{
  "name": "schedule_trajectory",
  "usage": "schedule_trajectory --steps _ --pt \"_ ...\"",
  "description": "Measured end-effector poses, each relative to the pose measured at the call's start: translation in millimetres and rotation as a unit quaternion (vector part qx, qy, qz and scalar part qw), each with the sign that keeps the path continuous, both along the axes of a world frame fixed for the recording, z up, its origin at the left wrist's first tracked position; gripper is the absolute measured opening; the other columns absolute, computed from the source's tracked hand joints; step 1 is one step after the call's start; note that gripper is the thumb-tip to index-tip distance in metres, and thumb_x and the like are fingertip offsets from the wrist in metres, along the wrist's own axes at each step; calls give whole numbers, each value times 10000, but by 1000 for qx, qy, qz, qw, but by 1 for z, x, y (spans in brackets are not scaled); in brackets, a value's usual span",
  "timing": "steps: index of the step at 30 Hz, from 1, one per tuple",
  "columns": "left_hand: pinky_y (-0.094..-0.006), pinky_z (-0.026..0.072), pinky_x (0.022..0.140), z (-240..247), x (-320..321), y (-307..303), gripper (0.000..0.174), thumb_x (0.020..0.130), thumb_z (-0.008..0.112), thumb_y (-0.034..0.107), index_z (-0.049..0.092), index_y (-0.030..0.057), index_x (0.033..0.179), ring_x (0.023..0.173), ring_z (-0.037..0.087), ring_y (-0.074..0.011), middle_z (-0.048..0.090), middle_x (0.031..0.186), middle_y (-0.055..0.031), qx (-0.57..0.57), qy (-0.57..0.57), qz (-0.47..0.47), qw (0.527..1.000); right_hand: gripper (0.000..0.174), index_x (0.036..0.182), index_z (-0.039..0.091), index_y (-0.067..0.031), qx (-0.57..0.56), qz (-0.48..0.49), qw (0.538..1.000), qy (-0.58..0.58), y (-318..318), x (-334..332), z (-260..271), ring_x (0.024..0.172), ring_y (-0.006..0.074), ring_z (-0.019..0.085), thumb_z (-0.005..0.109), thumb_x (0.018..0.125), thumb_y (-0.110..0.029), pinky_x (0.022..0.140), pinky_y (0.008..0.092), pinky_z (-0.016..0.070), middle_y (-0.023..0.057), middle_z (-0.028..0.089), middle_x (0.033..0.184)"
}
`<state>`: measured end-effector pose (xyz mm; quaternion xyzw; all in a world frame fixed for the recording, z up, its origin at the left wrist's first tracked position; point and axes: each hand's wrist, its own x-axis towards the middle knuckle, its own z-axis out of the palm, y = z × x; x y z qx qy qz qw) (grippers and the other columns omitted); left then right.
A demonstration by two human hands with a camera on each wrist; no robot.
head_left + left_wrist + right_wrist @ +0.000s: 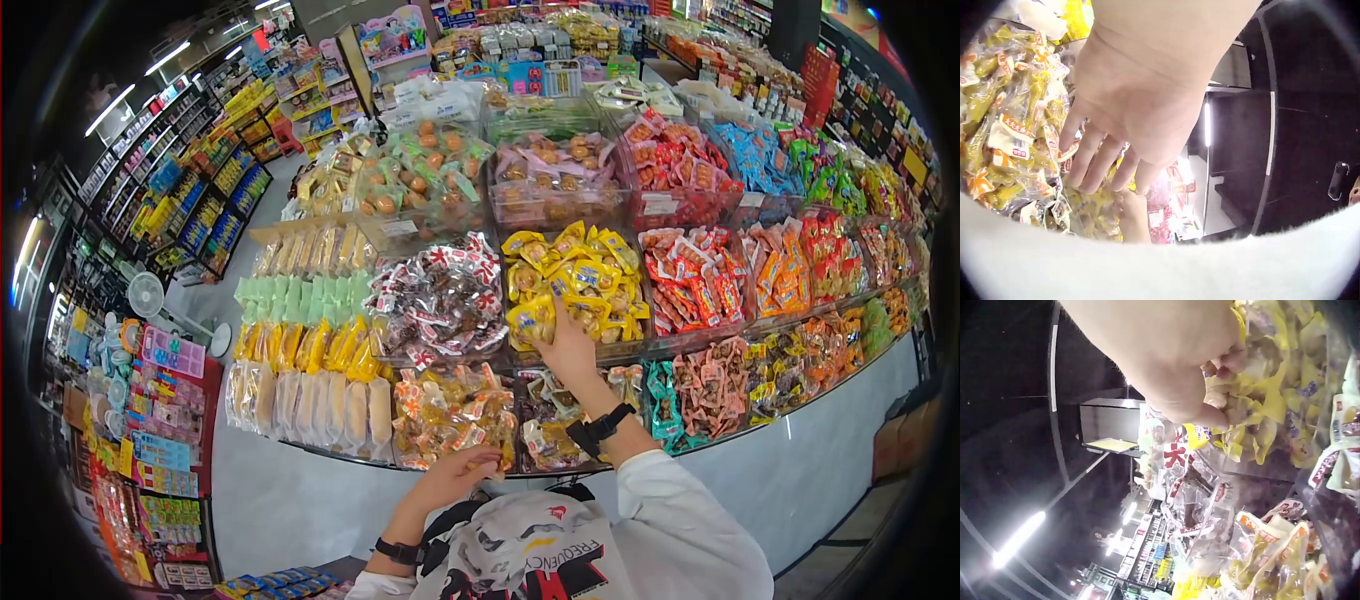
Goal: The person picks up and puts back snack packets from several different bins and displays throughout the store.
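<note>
Over a bin of yellow packets [590, 265], the right hand [572, 352] pinches one yellow packet [532, 322] at the bin's near left corner. In the right wrist view the thumb and fingertips of the right hand [1179, 381] close on yellow wrapping [1215, 394], with part of the grip hidden by the hand. The left hand [455, 480] is low at the counter's front edge, beside clear packets with orange print [450, 415]. Seen from the left wrist, the left hand [1135, 112] has its palm showing and its fingers loosely extended, holding nothing visible.
Dark packets with red-and-white print [440, 300] fill the bin left of the yellow one; red packets [695, 280] lie to its right. Long wrapped breads [310, 410] stand at the counter's left. Clear bin walls separate the goods. Shelves [190, 200] and a fan [146, 295] stand farther left.
</note>
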<state>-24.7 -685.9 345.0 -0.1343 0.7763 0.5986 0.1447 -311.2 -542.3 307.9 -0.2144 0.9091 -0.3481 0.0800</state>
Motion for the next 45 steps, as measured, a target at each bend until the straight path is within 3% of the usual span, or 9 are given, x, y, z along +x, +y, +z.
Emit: schedule_trajectory --steps 7,10,11,14,25,29,35,39,45 --pt "-311 520 983 -2 -2 -42 348 1058 629 232 652 15 1329 1130 683 -161 734 1210 -78 83 72 26 994 628 1233 633 69 -90 -48 984 148 -4 13 4 1066 400 672 864 798 -321 879 490 554 223 651 1217" --pt "-307 523 988 21 -9 -52 321 1052 637 185 653 2 1315 1119 688 -162 733 1201 -75 120 93 51 987 587 1254 631 43 -242 -8 968 -65 12 40 48 978 268 707 874 823 -273 841 416 571 129 710 1106" --pt "-308 526 984 39 -12 -53 317 1049 640 176 654 1 1312 1112 689 -159 733 1201 -75 121 106 57 985 509 1280 639 15 -393 -1 881 -265 14 52 48 952 141 696 853 866 -190 803 311 571 61 734 1077" --pt "-317 535 965 50 -21 -54 329 1034 653 146 639 5 1331 1072 695 -153 729 1165 -65 143 158 81 974 481 1313 635 0 -443 64 792 -415 19 100 108 982 107 695 824 890 -129 792 245 561 61 732 1166" --pt "-222 509 720 69 -53 -50 65 983 679 5 637 22 1029 835 660 -67 720 972 -33 224 172 167 945 473 1338 614 8 -425 108 807 -395 -2 150 101 1034 107 700 799 904 -33 909 266 560 57 729 1206" --pt "-224 471 638 35 -50 -57 80 956 696 -19 643 31 989 774 644 -57 719 908 -27 269 161 189 931 423 1206 671 0 -346 92 839 -411 0 141 94 935 90 702 866 851 -123 811 239 542 45 752 1084" --pt "-255 518 686 26 -53 -62 93 979 687 36 665 -3 1060 793 675 -102 731 928 -59 291 113 182 932 409 1241 680 3 -418 75 792 -439 -8 135 82 967 107 708 835 866 -53 834 273 564 78 753 1127" --pt "-344 591 804 13 -58 -77 191 1030 636 128 670 4 1171 900 713 -193 735 1005 -90 274 105 185 938 420 1238 670 11 -327 -12 929 -173 -3 71 45 988 137 708 842 868 -85 877 300 558 66 749 1131" --pt "-352 582 868 3 -59 -83 220 1055 618 198 673 19 1171 939 710 -195 730 1005 -80 313 62 194 928 681 1362 595 7 -158 -47 986 -28 -5 -20 -20 1128 311 679 891 812 -266 948 417 540 190 703 1250"
